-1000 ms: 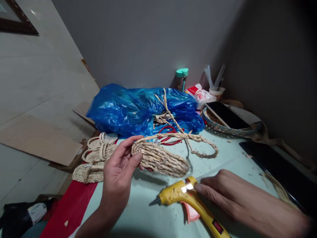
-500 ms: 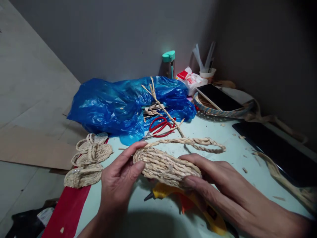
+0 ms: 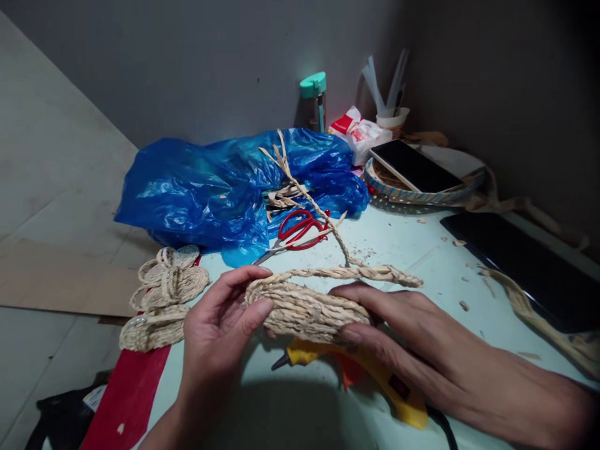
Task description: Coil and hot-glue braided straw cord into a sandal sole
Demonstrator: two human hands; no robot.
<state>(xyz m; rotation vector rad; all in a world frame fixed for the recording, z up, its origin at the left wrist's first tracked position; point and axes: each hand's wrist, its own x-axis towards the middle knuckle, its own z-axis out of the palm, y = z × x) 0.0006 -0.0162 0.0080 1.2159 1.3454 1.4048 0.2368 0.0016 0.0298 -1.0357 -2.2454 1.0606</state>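
An oval coil of braided straw [image 3: 309, 312] is held up between my two hands, its ridged face tilted toward me. My left hand [image 3: 225, 325] grips the left end, thumb in front and fingers behind. Around the right end, my right hand [image 3: 403, 337] is closed, with its thumb on the lower edge. From the coil's left end a loose straw braid [image 3: 337, 273] runs right along the top, then trails back toward the blue bag. Beneath the coil lies a yellow hot glue gun [image 3: 394, 387], its dark nozzle pointing left and partly hidden by my right hand.
Behind the coil are red-handled scissors [image 3: 302, 231] and a blue plastic bag [image 3: 197, 194]. Small woven straw slippers [image 3: 162, 300] sit at the left edge. A phone [image 3: 415, 165] rests on a basket [image 3: 379, 187]; a dark flat panel [image 3: 520, 269] lies right.
The coil has tipped slightly and moved a little left, both hands still on it. The loose braid's right-hand loop looks flatter. The whole view has shifted slightly.
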